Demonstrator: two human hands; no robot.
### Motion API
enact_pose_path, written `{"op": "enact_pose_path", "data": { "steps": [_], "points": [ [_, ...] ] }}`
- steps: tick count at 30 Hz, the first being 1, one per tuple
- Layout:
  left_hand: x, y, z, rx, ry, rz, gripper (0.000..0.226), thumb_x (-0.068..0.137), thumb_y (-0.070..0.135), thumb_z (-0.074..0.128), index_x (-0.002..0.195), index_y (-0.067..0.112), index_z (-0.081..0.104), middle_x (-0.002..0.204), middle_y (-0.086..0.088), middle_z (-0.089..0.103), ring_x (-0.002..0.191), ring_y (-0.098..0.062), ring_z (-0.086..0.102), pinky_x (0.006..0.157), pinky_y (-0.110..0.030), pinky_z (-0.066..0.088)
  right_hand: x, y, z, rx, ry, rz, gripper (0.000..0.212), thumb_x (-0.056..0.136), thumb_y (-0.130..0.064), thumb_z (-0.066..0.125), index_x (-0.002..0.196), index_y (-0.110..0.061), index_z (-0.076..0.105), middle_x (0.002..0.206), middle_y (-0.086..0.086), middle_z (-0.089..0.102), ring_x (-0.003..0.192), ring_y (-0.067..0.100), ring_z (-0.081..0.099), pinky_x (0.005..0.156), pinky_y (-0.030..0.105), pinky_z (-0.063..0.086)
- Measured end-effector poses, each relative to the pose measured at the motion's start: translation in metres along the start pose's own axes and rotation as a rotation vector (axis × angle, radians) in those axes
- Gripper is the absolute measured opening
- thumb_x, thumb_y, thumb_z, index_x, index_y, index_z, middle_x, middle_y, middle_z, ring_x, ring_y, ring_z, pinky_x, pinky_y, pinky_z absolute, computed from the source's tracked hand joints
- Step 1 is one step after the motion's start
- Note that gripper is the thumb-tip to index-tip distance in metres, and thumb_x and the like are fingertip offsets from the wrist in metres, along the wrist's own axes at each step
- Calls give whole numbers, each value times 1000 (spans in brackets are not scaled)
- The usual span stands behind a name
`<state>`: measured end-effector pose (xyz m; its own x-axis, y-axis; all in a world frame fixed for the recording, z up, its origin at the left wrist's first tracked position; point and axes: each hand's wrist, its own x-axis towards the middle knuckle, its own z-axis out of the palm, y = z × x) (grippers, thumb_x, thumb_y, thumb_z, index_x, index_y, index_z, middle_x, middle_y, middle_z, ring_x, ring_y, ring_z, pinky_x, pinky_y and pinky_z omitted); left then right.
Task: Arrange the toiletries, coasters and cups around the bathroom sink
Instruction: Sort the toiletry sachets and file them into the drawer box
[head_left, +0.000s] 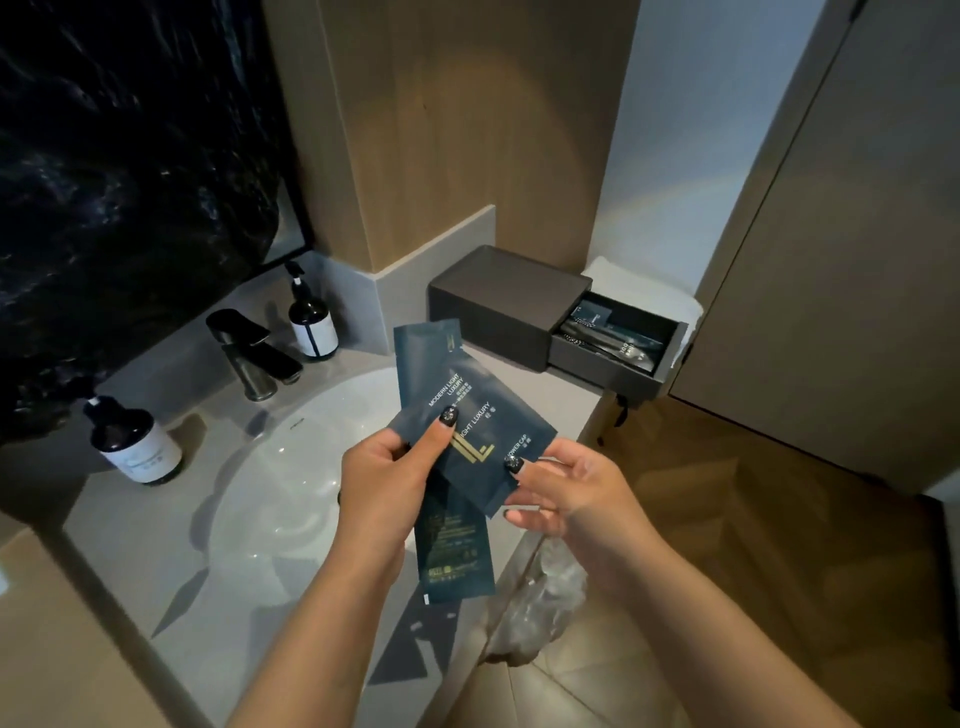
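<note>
Pinching dark sachets (457, 415), left hand (384, 483) grip tight; right hand (566, 493) seemingly pinches one corner.

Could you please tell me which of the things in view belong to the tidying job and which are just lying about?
Part of the job:
dark toiletry sachets, held by left hand and right hand
open drawer box with more sachets
two pump bottles

Just there:
faucet
sink basin
clear plastic bag

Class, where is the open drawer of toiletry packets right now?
In the head view, the drawer sits right of centre, pulled out from the dark box on the counter, beyond the hands.
</note>
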<state>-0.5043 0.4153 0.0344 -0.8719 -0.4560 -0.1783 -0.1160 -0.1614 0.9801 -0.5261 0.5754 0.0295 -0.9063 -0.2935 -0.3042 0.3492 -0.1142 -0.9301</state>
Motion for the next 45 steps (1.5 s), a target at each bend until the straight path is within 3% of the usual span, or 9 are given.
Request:
{"op": "enact_pose_path", "data": {
  "steps": [10, 15, 21, 25, 28, 32, 37, 43, 45],
  "points": [
    [33, -13, 100, -33, -10, 3, 11, 88, 19, 66, 82, 14, 75, 78, 2, 75, 69, -5, 65, 64, -22, 52, 51, -28, -87, -11, -21, -23, 24, 91, -7, 60, 111, -19, 67, 93, 8, 76, 79, 20, 69, 62, 26, 54],
    [45, -21, 162, -104, 67, -42, 16, 90, 9, 62, 101, 15, 72, 98, 2, 74, 89, -9, 69, 81, -28, 54, 79, -58, -161, -15, 27, 29, 19, 91, -3, 59, 107, -9, 67, 83, 10, 72, 64, 12, 67, 59, 24, 57],
    [46, -30, 224, -175, 199, -68, 60, 89, -6, 59, 137, 27, 46, 118, 1, 68, 101, -15, 67, 90, -40, 54, 110, -94, -245, -75, 86, 93, 11, 97, -6, 49, 102, -3, 59, 84, 17, 69, 69, 23, 73, 52, 24, 55],
    [49, -33, 248, -229, 245, -71, 78, 91, -3, 57, 151, 30, 19, 117, 0, 66, 91, -12, 68, 75, -35, 54, 133, -109, -276, -70, 110, 133, 8, 100, -9, 47, 96, -4, 52, 90, 17, 62, 70, 24, 74, 46, 21, 52],
    [61, -39, 256, -226, 280, -108, 65, 93, 3, 58, 148, 21, 29, 113, 0, 68, 85, -12, 69, 65, -30, 52, 157, -110, -286, -36, 148, 170, 10, 99, -9, 48, 89, -9, 49, 98, 17, 62, 67, 22, 74, 43, 20, 52],
    [81, -47, 259, -166, 282, -114, 36, 93, 0, 55, 127, 12, 54, 104, -6, 73, 85, -17, 71, 70, -32, 55, 194, -109, -284, 3, 148, 239, 8, 96, 0, 51, 95, -7, 47, 108, 24, 64, 68, 24, 74, 48, 23, 57],
    [116, -46, 259, -228, 317, -143, 26, 93, 1, 52, 117, 12, 58, 99, -6, 71, 79, -16, 67, 69, -33, 53, 244, -104, -266, -44, 144, 335, 25, 94, 6, 50, 112, -8, 40, 115, 25, 60, 61, 23, 73, 44, 24, 55],
    [172, -41, 268, -309, 290, -138, 21, 93, 21, 58, 111, 13, 63, 91, -3, 64, 85, -16, 58, 70, -29, 41, 291, -99, -250, -82, 120, 392, 17, 95, 4, 49, 96, -10, 39, 104, 13, 59, 69, 26, 73, 48, 27, 56],
    [190, -37, 269, -334, 274, -126, 20, 91, 25, 61, 106, 12, 62, 85, -2, 62, 75, -13, 56, 65, -27, 39, 301, -101, -247, -111, 118, 410, 14, 95, 3, 49, 95, -10, 44, 104, 14, 61, 71, 26, 73, 51, 27, 57]
  ]
}}
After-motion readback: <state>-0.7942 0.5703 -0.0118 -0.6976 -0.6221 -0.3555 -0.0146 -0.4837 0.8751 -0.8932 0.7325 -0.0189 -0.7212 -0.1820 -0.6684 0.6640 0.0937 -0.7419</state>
